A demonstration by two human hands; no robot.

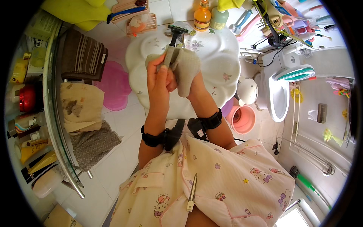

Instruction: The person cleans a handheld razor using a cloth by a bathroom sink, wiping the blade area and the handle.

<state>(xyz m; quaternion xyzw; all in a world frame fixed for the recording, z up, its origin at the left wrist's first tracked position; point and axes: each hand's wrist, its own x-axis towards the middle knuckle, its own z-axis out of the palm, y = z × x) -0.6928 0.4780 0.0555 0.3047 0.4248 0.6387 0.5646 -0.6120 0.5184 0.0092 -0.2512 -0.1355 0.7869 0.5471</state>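
A black safety razor (175, 35) points away from me over the white scalloped washbasin (224, 65), its head above the basin's far part near the faucet. My left hand (160, 78) grips the razor's handle, with a grey-beige cloth around it. The same kind of cloth (185, 71) covers most of my right hand (196, 86), which presses close beside the left; its fingers are hidden under the fabric. Both wrists wear black straps. A hair clip (192, 195) is fastened on the front of my patterned pyjama top.
An orange pump bottle (202, 17) and a pale green bottle (219, 19) stand behind the basin. A soap dish (141, 25) lies at its back left. Towels (82, 106) hang from the glass shelf at left. A pink bucket (242, 119) and a toilet (279, 99) are at right.
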